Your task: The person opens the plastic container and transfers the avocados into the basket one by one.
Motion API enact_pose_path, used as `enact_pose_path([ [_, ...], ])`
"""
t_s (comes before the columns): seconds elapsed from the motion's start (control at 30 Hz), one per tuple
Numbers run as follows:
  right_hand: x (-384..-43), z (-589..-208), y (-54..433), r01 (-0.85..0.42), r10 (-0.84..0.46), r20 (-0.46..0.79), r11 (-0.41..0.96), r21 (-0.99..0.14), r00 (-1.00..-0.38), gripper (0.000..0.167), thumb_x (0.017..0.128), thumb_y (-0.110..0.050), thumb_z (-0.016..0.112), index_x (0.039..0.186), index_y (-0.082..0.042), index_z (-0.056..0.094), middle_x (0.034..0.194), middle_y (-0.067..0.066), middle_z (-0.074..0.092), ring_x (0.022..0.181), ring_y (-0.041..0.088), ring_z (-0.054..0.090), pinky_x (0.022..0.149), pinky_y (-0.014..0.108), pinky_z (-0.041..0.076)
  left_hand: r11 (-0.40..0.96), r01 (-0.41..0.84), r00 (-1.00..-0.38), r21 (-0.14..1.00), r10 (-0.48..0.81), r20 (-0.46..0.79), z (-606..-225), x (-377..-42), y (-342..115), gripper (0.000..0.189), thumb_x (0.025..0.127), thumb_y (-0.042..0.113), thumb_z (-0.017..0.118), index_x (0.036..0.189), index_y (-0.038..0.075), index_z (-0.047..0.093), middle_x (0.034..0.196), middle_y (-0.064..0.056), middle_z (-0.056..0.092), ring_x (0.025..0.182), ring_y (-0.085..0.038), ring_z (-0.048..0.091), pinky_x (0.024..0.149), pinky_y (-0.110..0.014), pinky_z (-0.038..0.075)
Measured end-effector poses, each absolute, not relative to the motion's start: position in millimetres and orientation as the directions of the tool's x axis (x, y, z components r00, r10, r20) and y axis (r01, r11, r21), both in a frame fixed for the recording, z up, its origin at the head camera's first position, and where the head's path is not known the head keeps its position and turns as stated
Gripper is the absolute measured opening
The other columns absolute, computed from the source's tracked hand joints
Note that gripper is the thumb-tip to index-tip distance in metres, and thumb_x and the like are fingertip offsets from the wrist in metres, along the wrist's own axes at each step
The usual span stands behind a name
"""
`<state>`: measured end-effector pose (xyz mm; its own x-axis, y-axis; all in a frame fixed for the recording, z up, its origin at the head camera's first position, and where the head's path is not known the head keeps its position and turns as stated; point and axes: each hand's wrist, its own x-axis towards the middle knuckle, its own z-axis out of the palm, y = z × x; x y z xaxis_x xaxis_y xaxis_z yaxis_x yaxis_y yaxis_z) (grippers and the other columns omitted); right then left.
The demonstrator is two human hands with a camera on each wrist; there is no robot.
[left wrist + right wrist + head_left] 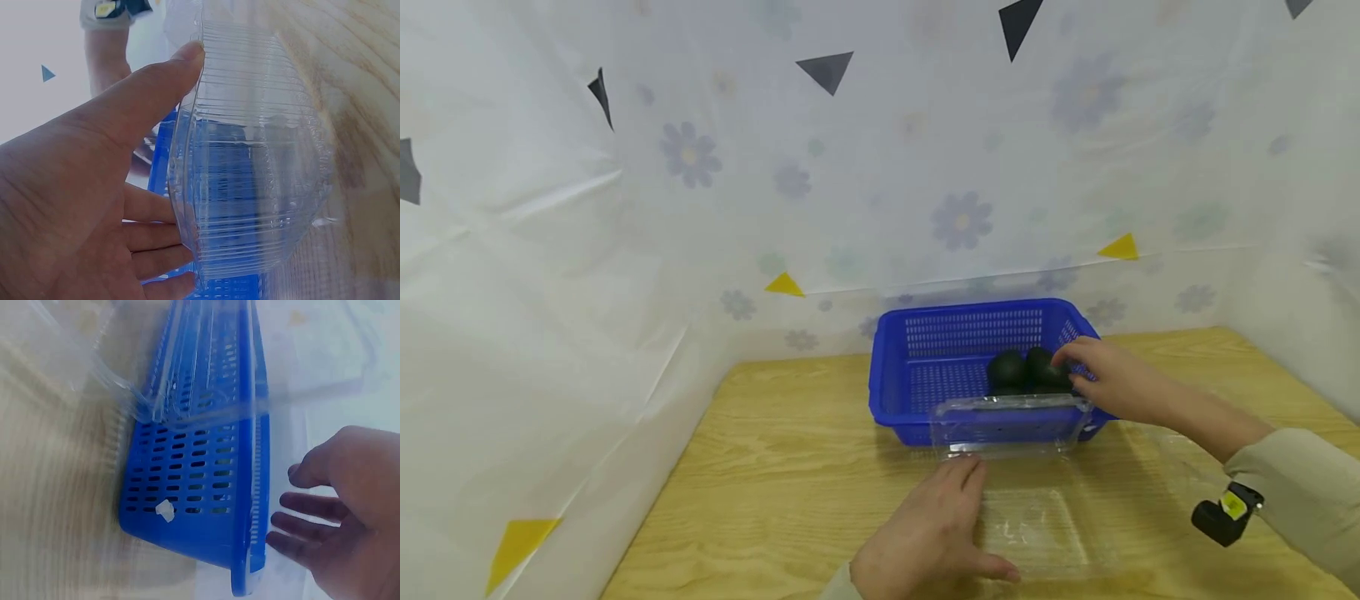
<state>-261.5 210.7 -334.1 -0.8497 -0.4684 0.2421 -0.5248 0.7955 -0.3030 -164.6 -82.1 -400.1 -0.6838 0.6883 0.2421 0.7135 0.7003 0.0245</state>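
Note:
A clear plastic clamshell box [1037, 533] stands with its lid raised on the table, in front of the blue basket [895, 375]. My left hand [928, 529] is at its left side; in the left wrist view the thumb and fingertips touch the rim of the clear box [250, 181]. Several dark green avocados [1006, 371] lie in the right half of the basket. Over the basket's right end, my right hand [1108, 379] reaches in beside the avocados, its fingers loosely bent. In the right wrist view nothing shows between the fingers of the right hand [350, 506].
More clear plastic [1183, 454] lies on the wooden table [760, 467] beneath the right forearm. A white flower-patterned sheet [865, 183] hangs behind and along the sides. A small white scrap [165, 510] is on the basket's outer wall.

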Motion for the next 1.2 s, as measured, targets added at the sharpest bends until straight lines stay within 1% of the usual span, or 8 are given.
enact_pose_path([
  [0.23,-231,-333,217,-0.473,-0.416,0.236,0.827,-0.305,-0.878,0.025,0.092,0.002,0.056,0.114,-0.003,0.065,0.113,0.015,0.065,0.094,0.021,0.060,0.066,0.030,0.047,0.716,0.696,-0.713,0.057,0.679,0.178,-400,-163,-84,0.104,0.070,0.079,0.067,0.142,0.007,0.045,0.143,-0.004,0.050,0.134,-0.017,0.049,0.115,-0.026,0.039],
  [0.33,-219,-334,219,-0.460,-0.401,0.237,0.833,-0.307,-0.885,0.025,0.092,0.002,0.058,0.115,-0.002,0.065,0.113,0.015,0.066,0.097,0.025,0.063,0.068,0.032,0.051,0.719,0.693,-0.716,0.055,0.678,0.168,-400,-163,-84,0.106,0.070,0.079,0.067,0.143,0.006,0.044,0.145,-0.005,0.050,0.135,-0.017,0.048,0.115,-0.027,0.039],
  [0.47,-202,-339,222,-0.457,-0.393,0.256,0.843,-0.284,-0.883,0.025,0.090,-0.001,0.063,0.115,-0.002,0.065,0.112,0.012,0.066,0.105,0.034,0.064,0.078,0.045,0.055,0.718,0.694,-0.715,0.054,0.679,0.170,-399,-162,-84,0.106,0.070,0.079,0.067,0.144,0.005,0.044,0.145,-0.006,0.050,0.136,-0.018,0.048,0.115,-0.027,0.039],
  [0.73,-167,-364,219,-0.516,-0.442,0.339,0.841,-0.166,-0.830,0.031,0.085,-0.015,0.077,0.113,-0.014,0.067,0.113,-0.003,0.067,0.103,0.027,0.066,0.079,0.043,0.056,0.713,0.699,-0.707,0.050,0.679,0.199,-400,-163,-84,0.102,0.070,0.077,0.070,0.140,0.007,0.047,0.141,-0.004,0.052,0.133,-0.017,0.050,0.114,-0.027,0.041],
  [0.87,-155,-379,212,-0.558,-0.490,0.349,0.819,-0.129,-0.799,0.048,0.083,-0.032,0.080,0.124,-0.013,0.064,0.125,0.000,0.064,0.110,0.029,0.064,0.082,0.047,0.057,0.714,0.699,-0.706,0.045,0.679,0.202,-400,-164,-83,0.102,0.069,0.078,0.069,0.139,0.008,0.047,0.140,-0.004,0.052,0.132,-0.016,0.050,0.114,-0.027,0.041],
  [1.0,-147,-394,206,-0.592,-0.530,0.328,0.796,-0.123,-0.782,0.074,0.083,-0.050,0.076,0.143,-0.014,0.051,0.143,0.003,0.052,0.124,0.025,0.055,0.086,0.044,0.057,0.714,0.699,-0.705,0.038,0.680,0.201,-400,-164,-83,0.102,0.069,0.078,0.069,0.140,0.008,0.046,0.140,-0.003,0.052,0.131,-0.016,0.051,0.113,-0.026,0.041],
  [1.13,-144,-410,203,-0.635,-0.564,0.352,0.763,-0.125,-0.747,0.093,0.078,-0.059,0.075,0.151,-0.014,0.039,0.152,0.006,0.040,0.142,0.006,0.030,0.086,0.037,0.058,0.718,0.695,-0.713,0.049,0.679,0.176,-399,-163,-82,0.106,0.070,0.079,0.067,0.144,0.006,0.044,0.144,-0.005,0.050,0.134,-0.017,0.049,0.114,-0.027,0.041],
  [1.2,-145,-417,203,-0.662,-0.579,0.393,0.742,-0.110,-0.714,0.098,0.075,-0.060,0.077,0.151,-0.012,0.039,0.151,0.008,0.039,0.143,-0.004,0.021,0.086,0.036,0.058,0.720,0.691,-0.718,0.057,0.676,0.164,-399,-162,-82,0.107,0.070,0.079,0.067,0.145,0.006,0.043,0.146,-0.005,0.049,0.136,-0.017,0.048,0.114,-0.028,0.041],
])
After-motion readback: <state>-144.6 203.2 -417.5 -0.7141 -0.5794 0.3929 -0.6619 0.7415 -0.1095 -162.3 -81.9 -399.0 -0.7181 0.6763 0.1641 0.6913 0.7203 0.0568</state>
